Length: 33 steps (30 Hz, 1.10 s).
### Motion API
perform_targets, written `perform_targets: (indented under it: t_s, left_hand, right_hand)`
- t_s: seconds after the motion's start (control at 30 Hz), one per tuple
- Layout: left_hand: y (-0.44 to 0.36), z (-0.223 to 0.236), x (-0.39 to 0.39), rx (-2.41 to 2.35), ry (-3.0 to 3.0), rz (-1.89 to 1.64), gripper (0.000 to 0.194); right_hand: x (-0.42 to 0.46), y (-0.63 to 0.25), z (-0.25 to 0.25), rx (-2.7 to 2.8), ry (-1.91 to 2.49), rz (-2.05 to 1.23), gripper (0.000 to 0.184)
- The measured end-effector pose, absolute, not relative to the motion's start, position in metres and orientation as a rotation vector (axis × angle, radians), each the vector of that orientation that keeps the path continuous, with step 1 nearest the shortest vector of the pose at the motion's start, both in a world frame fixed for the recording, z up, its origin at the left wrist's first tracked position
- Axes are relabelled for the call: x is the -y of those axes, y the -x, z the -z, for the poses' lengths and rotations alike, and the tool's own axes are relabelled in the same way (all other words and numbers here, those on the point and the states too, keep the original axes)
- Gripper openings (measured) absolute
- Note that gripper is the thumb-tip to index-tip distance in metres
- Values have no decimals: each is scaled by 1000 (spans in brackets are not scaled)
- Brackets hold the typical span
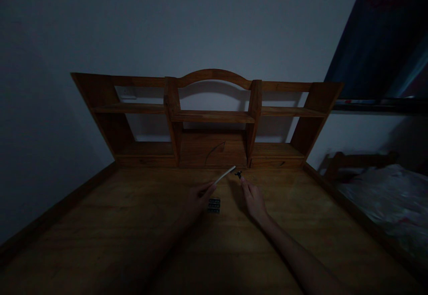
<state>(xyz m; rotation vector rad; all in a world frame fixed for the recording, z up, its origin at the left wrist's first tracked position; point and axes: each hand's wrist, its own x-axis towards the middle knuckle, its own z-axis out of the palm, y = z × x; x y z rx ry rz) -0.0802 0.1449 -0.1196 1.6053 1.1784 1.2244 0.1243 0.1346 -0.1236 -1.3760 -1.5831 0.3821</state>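
Note:
My left hand [199,198] is closed around the handle of a slim white toothbrush [224,174], which slants up to the right with dark bristles under its far end. My right hand [253,198] pinches a small black piece with short prongs [238,174] between thumb and fingertips. The brush head is close to this black piece, with a narrow gap seeming to lie between them. On the desk beside my left hand lies a small dark rectangular block [214,205] with rows of small shapes; what it is cannot be made out in the dim light.
Both hands are over a wooden desk [133,215]. A wooden shelf unit [214,116] with several compartments stands along its back, against a pale wall. Raised edges run down both sides. Right of the desk is a plastic-covered heap [377,197], under a dark curtain [377,41].

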Motion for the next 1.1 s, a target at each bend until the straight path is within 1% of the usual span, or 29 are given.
perform_targets:
  t_s: [0.17,0.5,0.8,0.93,1.1]
  left_hand:
    - [79,119,-143,-1156,-1636,-1144,45]
    - [80,118,-143,-1156,-1607,-1134,46]
    - [79,126,-149,-1155,-1619,-1133,45]
    - [77,130,-151,-1117,-1617,-1120,45]
    - [76,128,-153,-1138,-1610,-1115,46]
  right_hand:
    - [-135,-125,124,1574,1360,-396,54]
    - [-135,-124,124,1569,1361,-407,60]
    - [-136,-125,125,1559,1363,-419,58]
    - [-138,-126,128,1546,1407,-416,59]
    - [-138,-125,129,1543,1357,-433,62]
